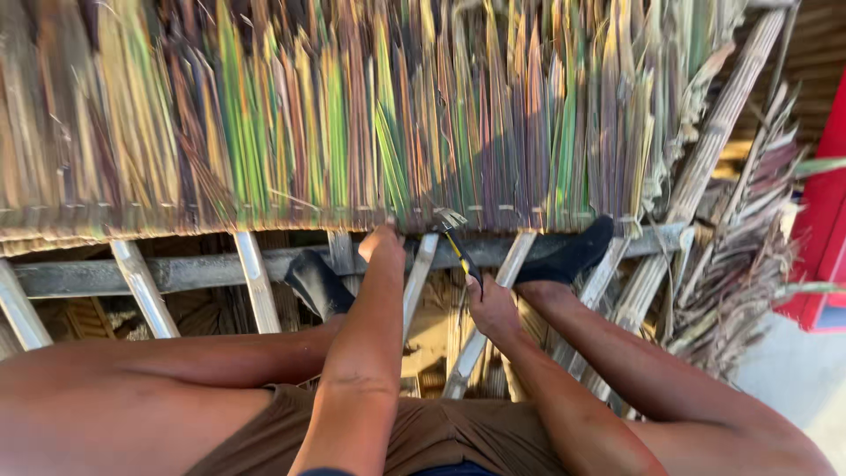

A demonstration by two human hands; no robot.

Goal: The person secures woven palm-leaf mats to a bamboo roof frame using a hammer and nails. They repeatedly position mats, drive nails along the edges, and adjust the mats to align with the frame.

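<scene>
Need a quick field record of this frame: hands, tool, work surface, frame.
left hand: pressed against lower edge of leaf thatch
right hand: gripping a yellow-handled hammer, head up at the thatch edge
support: wooden crossbeam with slanted rafters
feet: dark socks braced on the beam
side: loose dried leaf bundle at right

Open gaps between the slanted wooden slats (256, 282) at 9 o'clock and 6 o'clock. Blocked at 12 o'clock by the dense thatch panel (352, 115), at 3 o'clock by a bundle of dried leaves (740, 256). Crossbeam (176, 271) barring the way beneath the thatch edge.
</scene>
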